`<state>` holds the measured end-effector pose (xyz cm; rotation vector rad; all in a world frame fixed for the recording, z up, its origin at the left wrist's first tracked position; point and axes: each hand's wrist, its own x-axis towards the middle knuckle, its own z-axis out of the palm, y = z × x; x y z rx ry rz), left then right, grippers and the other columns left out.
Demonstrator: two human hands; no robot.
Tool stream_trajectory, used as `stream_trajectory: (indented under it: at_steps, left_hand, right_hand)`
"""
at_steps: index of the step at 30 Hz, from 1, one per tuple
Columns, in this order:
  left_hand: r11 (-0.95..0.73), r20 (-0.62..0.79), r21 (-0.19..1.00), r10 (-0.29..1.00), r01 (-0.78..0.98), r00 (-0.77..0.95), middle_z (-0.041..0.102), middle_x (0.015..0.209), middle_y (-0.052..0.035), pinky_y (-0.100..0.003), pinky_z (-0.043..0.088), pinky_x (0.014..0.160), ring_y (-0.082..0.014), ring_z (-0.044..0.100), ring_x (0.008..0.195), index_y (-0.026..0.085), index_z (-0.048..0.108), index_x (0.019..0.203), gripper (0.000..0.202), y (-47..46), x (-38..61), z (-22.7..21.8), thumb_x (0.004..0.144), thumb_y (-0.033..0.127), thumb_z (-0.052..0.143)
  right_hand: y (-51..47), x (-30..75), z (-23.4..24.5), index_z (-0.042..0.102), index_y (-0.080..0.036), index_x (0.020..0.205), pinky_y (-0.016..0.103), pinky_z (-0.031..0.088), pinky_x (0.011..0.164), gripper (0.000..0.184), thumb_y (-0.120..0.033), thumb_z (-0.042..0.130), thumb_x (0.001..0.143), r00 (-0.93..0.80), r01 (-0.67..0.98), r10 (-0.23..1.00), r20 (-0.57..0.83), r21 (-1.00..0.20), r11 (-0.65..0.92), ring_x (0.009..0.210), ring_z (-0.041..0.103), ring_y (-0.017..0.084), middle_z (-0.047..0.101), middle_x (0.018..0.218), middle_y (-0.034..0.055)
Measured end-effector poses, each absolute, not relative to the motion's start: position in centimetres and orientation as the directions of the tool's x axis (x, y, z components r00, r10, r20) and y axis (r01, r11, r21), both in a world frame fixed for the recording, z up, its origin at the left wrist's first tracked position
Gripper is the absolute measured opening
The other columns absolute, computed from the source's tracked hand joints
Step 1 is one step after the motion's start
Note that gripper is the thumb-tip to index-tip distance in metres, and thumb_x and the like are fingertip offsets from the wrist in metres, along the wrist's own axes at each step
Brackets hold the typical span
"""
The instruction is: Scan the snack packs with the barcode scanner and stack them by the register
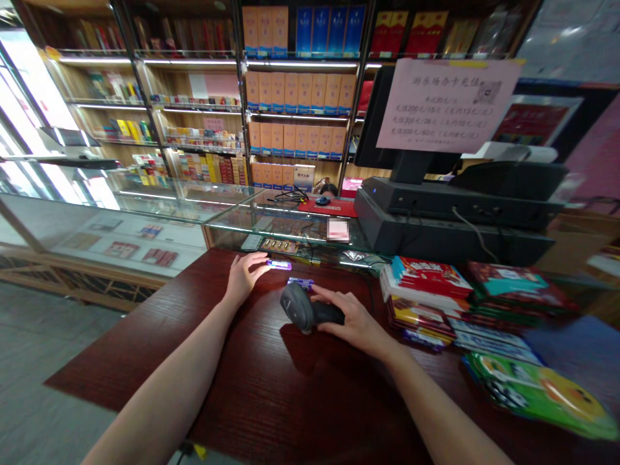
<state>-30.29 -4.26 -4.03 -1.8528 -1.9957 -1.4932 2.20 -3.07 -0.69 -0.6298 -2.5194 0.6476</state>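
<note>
Between the thumb and fingers of my left hand [245,278] is the end of a small purple candy pack [279,265], held just over the dark wooden counter [203,387]. My right hand [356,320] is wrapped around the handle of a black barcode scanner [298,308], whose rounded head points left. Right behind the scanner lies a second purple pack [300,283], partly covered by the scanner head. The far side of the scanner's grip is hidden by my fingers.
Stacked chocolate packets [431,278] and a green packet [537,394] lie at the right. Behind them stands a cash register [450,219] with a paper sign [445,106]. A glass display case [232,226] borders the counter's back, with a mouse [322,201] on top.
</note>
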Motion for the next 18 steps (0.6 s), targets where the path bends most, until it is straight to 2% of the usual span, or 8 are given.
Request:
stream_trajectory:
  at_steps: [8, 11, 14, 18]
  left_hand:
    - [-0.169, 0.57, 0.655, 0.75, 0.736, -0.335, 0.079, 0.104, -0.0025, -0.056, 0.017, 0.12, -0.0274, 0.069, 0.109, 0.029, 0.067, 0.112, 0.032, -4.2, -30.7, -4.4, 0.084, 0.043, 0.068]
    - [-0.175, 0.56, 0.687, 0.746, 0.705, -0.36, 0.078, 0.105, -0.003, -0.051, 0.031, 0.115, -0.026, 0.07, 0.106, 0.029, 0.068, 0.114, 0.035, -3.9, -31.0, -4.7, 0.083, 0.044, 0.067]
    - [-0.18, 0.515, 0.739, 0.772, 0.649, -0.372, 0.077, 0.106, -0.0045, -0.043, 0.045, 0.103, -0.0249, 0.07, 0.101, 0.027, 0.069, 0.119, 0.042, -3.7, -31.2, -5.3, 0.083, 0.047, 0.065]
    - [-0.19, 0.492, 0.748, 0.801, 0.636, -0.34, 0.077, 0.105, -0.0044, -0.041, 0.049, 0.098, -0.0254, 0.069, 0.101, 0.027, 0.074, 0.107, 0.034, -3.6, -31.2, -5.6, 0.083, 0.05, 0.064]
  right_hand:
    - [-3.0, 2.3, -0.9, 0.034, -0.039, 0.154, 0.036, 0.04, 0.094, 0.079, -0.033, 0.074, 0.086, -0.785, 0.311, 0.536, 0.311, -0.549, 0.775, 0.106, 0.061, 0.023, 0.065, 0.138, -0.0001]
    - [-3.0, 2.3, -0.9, 0.034, -0.038, 0.153, 0.036, 0.039, 0.094, 0.078, -0.033, 0.074, 0.087, -0.782, 0.313, 0.542, 0.308, -0.557, 0.769, 0.107, 0.06, 0.024, 0.064, 0.139, 0.001]
    - [-3.1, 2.3, -0.8, 0.034, -0.038, 0.154, 0.037, 0.039, 0.095, 0.077, -0.033, 0.073, 0.087, -0.786, 0.313, 0.54, 0.301, -0.56, 0.767, 0.108, 0.06, 0.024, 0.064, 0.138, 0.0013]
    - [-3.1, 2.3, -0.8, 0.036, -0.038, 0.153, 0.038, 0.039, 0.096, 0.076, -0.034, 0.073, 0.087, -0.79, 0.318, 0.539, 0.292, -0.557, 0.767, 0.109, 0.06, 0.025, 0.065, 0.137, 0.0012]
